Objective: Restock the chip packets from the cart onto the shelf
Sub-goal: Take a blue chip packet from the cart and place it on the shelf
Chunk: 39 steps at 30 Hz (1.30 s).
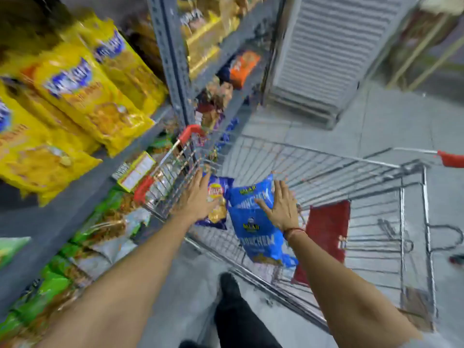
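Glossy plastic chip packets (253, 219) in a bare wire-metal cart (351, 187); grey matt metal shelf (173, 59).

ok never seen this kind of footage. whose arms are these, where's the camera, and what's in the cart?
There is no robot here: the arms belong to a person, and the single wide-angle camera sits on their head, looking forward and down. That is why the edges look bent.

The left hand and right hand both reach into a wire shopping cart with red corner guards. Fingers are spread; the right hand lies flat on the blue chip packets, and the left is on or just over a darker packet with a yellow logo. Nothing looks lifted yet, and blur hides exact contact. A red item also lies in the cart.

To the left is the grey shelf, holding yellow packets above and green packets below.
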Each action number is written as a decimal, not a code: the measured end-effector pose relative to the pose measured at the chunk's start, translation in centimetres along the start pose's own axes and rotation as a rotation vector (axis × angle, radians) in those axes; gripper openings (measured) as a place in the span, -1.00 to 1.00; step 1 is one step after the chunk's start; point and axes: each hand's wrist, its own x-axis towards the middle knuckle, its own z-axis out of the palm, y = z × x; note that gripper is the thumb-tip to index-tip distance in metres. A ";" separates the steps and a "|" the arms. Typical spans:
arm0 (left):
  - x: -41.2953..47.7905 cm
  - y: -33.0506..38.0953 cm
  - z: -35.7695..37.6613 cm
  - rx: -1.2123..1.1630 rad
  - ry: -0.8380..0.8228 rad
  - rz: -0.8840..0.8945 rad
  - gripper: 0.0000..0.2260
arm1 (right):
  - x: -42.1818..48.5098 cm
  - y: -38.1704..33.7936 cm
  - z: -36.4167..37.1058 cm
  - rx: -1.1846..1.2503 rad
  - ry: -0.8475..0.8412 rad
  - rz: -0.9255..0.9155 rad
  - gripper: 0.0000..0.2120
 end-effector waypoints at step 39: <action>5.0 2.4 7.5 -1.099 -0.601 -0.239 -0.19 | 3.8 6.1 0.3 1.033 -0.108 0.286 -0.63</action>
